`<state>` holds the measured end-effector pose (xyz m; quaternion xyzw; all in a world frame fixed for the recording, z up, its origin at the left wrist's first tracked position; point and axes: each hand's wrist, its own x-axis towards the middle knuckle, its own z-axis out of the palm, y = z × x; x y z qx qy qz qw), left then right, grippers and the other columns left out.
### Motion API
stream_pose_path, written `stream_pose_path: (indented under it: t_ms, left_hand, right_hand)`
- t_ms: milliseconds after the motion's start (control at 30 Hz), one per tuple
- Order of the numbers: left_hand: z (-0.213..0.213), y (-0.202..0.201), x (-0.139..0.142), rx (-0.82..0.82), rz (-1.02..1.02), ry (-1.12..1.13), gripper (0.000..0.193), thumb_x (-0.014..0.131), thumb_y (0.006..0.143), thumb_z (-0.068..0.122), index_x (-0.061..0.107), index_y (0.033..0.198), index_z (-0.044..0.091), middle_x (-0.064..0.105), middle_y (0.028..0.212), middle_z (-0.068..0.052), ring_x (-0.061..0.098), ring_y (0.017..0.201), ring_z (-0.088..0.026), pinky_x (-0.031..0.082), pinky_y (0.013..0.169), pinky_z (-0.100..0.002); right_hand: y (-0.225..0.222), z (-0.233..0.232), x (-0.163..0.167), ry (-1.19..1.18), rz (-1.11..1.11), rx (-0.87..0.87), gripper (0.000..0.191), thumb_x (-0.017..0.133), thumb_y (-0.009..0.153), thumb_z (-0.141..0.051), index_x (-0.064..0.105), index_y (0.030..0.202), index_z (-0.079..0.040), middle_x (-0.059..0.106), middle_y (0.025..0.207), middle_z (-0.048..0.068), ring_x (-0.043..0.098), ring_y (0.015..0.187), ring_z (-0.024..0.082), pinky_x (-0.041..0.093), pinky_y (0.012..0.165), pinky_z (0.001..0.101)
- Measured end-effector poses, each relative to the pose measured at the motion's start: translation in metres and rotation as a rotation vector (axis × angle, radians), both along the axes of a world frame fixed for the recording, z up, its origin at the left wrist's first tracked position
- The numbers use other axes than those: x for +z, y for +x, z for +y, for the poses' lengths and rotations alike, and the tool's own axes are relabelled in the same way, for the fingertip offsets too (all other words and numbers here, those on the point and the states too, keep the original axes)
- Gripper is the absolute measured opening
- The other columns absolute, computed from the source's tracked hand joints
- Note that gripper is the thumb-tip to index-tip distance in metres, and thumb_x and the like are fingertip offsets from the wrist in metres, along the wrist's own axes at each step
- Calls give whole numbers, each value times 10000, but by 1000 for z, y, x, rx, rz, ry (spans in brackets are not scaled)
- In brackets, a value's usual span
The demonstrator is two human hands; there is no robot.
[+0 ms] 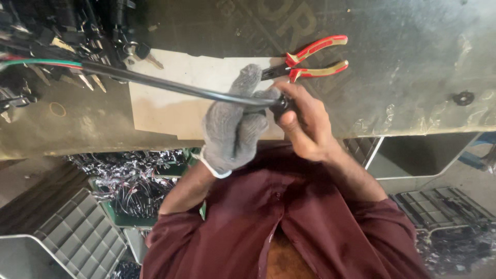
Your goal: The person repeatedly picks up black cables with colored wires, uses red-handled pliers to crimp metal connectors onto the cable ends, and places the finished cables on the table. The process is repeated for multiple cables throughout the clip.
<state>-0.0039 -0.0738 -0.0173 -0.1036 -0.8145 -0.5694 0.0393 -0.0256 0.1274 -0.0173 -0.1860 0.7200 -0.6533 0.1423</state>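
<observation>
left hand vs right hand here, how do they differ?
The left hand wears a grey knit glove; the right hand is bare. The left hand wraps its whole fist around the black cable along its length; the right hand pinches the cable's end with thumb and fingertips. Both grip the same cable over the bench, near the red-handled pliers.

A workshop: worn workbench (413, 77), pliers (310, 62), crates of wire bundles (129, 186)
</observation>
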Motion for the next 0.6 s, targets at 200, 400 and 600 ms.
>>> stream_pose_path:
  t_ms: [200, 400, 600]
  left_hand:
    - [10, -9, 2, 2, -192, -10, 419, 767, 948, 236, 643, 1312, 70, 736, 1191, -89, 694, 1026, -307, 542, 947, -417]
    - [0, -24, -1, -279, 88, -7, 426, 654, 1034, 258, 592, 1429, 111, 616, 1465, -98, 598, 1318, -304, 421, 1163, -436]
    - [-7, -23, -1, -296, -71, 121, 398, 740, 963, 182, 666, 1344, 93, 637, 1431, -91, 561, 1357, -324, 384, 1185, -433]
  right_hand:
    - [-2, 15, -17, -48, -448, 33, 332, 519, 1056, -278, 632, 1163, 16, 523, 834, -6, 432, 717, 61, 341, 647, 270]
    - [-1, 6, -21, -42, -357, 42, 296, 523, 1045, -226, 632, 1179, 15, 623, 921, 9, 525, 827, 70, 459, 722, 258]
    - [-8, 7, -16, -133, -438, 186, 393, 515, 1004, -200, 614, 1317, 17, 656, 1029, 14, 541, 903, 74, 460, 774, 255]
